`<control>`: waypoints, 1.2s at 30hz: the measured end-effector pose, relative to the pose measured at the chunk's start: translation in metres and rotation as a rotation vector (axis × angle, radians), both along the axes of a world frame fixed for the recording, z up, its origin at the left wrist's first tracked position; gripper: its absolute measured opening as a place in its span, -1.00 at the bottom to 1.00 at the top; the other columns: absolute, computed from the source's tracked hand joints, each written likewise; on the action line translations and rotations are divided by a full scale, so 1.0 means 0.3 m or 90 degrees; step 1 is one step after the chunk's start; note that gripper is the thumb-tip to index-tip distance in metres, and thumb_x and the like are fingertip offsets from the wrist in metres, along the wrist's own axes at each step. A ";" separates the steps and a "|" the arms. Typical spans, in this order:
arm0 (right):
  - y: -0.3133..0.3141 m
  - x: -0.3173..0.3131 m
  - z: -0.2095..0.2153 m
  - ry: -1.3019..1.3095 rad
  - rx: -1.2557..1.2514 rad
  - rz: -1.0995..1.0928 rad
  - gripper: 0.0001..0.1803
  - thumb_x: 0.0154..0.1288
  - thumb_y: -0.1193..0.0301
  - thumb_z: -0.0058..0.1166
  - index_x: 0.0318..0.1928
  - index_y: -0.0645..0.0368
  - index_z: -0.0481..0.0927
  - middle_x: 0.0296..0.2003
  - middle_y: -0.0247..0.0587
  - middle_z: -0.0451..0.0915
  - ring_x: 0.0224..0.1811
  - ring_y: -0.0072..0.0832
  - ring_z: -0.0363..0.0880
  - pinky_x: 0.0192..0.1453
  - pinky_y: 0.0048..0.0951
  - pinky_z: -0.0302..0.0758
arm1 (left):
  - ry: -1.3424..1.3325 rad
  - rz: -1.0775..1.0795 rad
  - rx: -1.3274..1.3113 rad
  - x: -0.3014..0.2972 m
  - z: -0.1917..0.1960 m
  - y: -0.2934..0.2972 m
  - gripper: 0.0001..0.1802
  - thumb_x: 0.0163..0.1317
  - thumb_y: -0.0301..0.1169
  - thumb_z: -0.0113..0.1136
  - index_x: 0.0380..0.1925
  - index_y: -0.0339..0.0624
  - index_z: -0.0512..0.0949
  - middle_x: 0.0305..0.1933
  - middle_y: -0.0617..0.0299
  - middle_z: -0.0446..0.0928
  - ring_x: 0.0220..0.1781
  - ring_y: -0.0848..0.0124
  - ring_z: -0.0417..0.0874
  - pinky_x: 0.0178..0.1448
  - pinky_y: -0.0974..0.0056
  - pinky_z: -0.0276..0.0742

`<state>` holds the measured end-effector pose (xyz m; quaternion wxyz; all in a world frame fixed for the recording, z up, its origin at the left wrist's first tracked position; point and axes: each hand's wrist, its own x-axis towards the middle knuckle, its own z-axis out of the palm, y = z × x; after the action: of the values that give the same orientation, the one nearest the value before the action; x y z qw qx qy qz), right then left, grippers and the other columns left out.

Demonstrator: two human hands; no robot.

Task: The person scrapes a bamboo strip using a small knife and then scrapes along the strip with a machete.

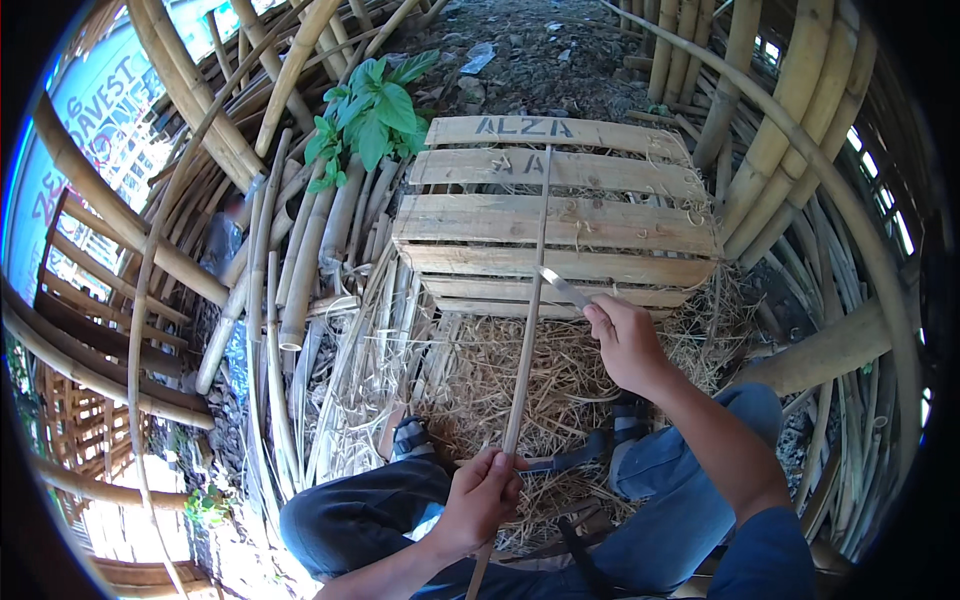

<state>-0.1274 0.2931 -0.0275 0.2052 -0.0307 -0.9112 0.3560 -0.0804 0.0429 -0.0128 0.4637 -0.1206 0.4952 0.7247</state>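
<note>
Head view: left hand (483, 495) grips bamboo strip (530, 300); right hand (625, 345) clasps knife (563, 287); wooden pallet (560, 215) beyond, shavings (480, 370) underfoot.

Free room lies above the straw shavings (520, 370), between the 2 knees and the wooden pallet (610, 225). Bamboo poles (300, 250) crowd the left, curved bamboo (800, 150) walls the right, and the thin bamboo strip (530, 300) splits the middle.

A slatted wooden pallet (556, 215) lies flat on the ground ahead with dry shavings (470, 375) heaped in front of it, bamboo poles (300, 250) stacked all around, and a leafy green plant (370, 115) poking up by its far-left corner.
</note>
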 end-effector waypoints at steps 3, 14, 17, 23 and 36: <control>-0.029 0.033 0.009 -0.124 -0.132 0.013 -0.77 0.38 0.39 -0.17 -0.29 0.34 0.44 -0.57 -0.16 0.44 -0.59 -0.50 0.39 -0.46 -0.42 0.35 | 0.059 -0.023 -0.051 0.033 0.006 -0.014 -0.73 0.43 -0.26 -0.27 -0.21 -0.23 0.35 -0.60 0.37 0.21 -0.68 0.64 0.13 -0.62 0.50 0.07; -0.051 -0.142 -0.198 -0.078 -0.622 -0.101 -0.60 0.45 0.21 -0.30 -0.54 0.13 0.30 -0.69 -0.45 0.27 -0.68 -0.68 0.18 -0.61 -0.59 0.17 | 0.261 0.020 -0.199 0.223 -0.013 -0.096 -0.67 0.40 -0.19 -0.21 -0.43 -0.12 0.41 -0.74 0.43 0.16 -0.76 0.63 0.10 -0.69 0.49 0.01; -0.078 -0.184 -0.230 -0.022 -0.756 -0.096 -0.60 0.45 0.20 -0.29 -0.54 0.11 0.29 -0.68 -0.46 0.24 -0.69 -0.69 0.15 -0.63 -0.62 0.13 | 0.363 -0.051 -0.253 0.245 -0.028 -0.123 -0.75 0.41 -0.22 -0.22 -0.33 -0.10 0.38 -0.72 0.45 0.16 -0.75 0.65 0.12 -0.68 0.49 0.03; -0.129 -0.240 -0.214 0.019 -0.834 -0.027 -0.64 0.44 0.21 -0.27 -0.48 0.11 0.35 -0.65 -0.49 0.22 -0.67 -0.75 0.14 -0.63 -0.66 0.09 | 0.164 -0.017 -0.243 0.277 -0.077 -0.168 -0.77 0.41 -0.21 -0.23 -0.32 -0.07 0.34 -0.71 0.46 0.16 -0.75 0.64 0.14 -0.70 0.47 0.03; -0.234 -0.287 -0.248 0.175 -0.925 -0.138 -0.67 0.46 0.24 -0.31 -0.43 0.08 0.39 -0.63 -0.57 0.17 -0.64 -0.75 0.03 -0.56 -0.61 0.02 | 0.089 0.054 -0.173 0.247 -0.004 -0.112 -0.77 0.41 -0.22 -0.21 -0.41 -0.03 0.29 -0.69 0.43 0.14 -0.76 0.60 0.15 -0.72 0.45 0.06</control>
<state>-0.2134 0.2230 -0.1020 0.2794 -0.2037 -0.4048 0.8465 -0.0062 0.0094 -0.0141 0.3762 -0.1524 0.6145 0.6765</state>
